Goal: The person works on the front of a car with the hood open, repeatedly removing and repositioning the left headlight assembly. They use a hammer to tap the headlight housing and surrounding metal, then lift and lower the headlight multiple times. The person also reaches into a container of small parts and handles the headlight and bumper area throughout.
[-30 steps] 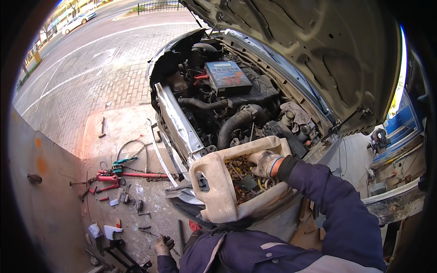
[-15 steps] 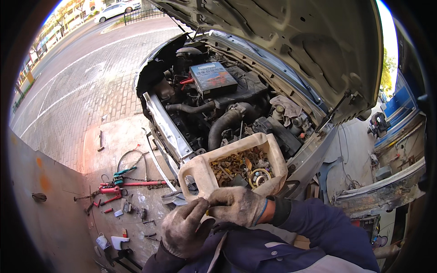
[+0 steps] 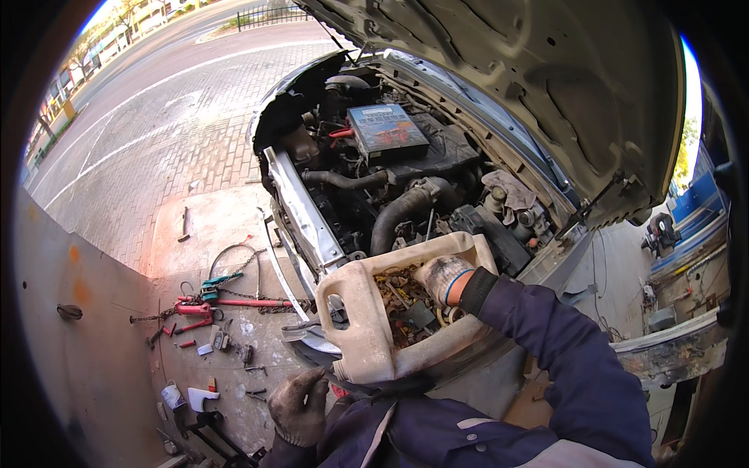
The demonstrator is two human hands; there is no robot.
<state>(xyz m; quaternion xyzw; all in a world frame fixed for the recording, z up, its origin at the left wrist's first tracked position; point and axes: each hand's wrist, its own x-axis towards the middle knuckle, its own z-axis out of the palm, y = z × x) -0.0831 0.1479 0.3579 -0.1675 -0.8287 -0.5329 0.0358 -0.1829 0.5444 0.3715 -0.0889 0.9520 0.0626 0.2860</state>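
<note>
A cut-open whitish plastic jug (image 3: 355,343) with a moulded handle rests at the front edge of the car's engine bay. Small rusty and yellowish bolts, clips and other hardware (image 3: 406,300) fill it. My right hand (image 3: 445,279), in a dirty knit glove, reaches into the jug's far side; its fingertips are down among the hardware and hidden. My left hand (image 3: 300,407), gloved too, is near my body, left of and below the jug. Its fingers are curled closed, and whatever they hold is hidden.
A blue-topped box (image 3: 388,131) sits on the engine (image 3: 425,164) under the raised hood (image 3: 562,86). A rag (image 3: 511,191) lies by the far reservoirs. On the floor at left are a red-and-teal chain puller (image 3: 207,300), a hammer (image 3: 183,225) and scattered tools.
My hands were together in front of the jug, with something small and yellow between them. My right hand has moved away into the jug; my left has dropped slightly lower.
</note>
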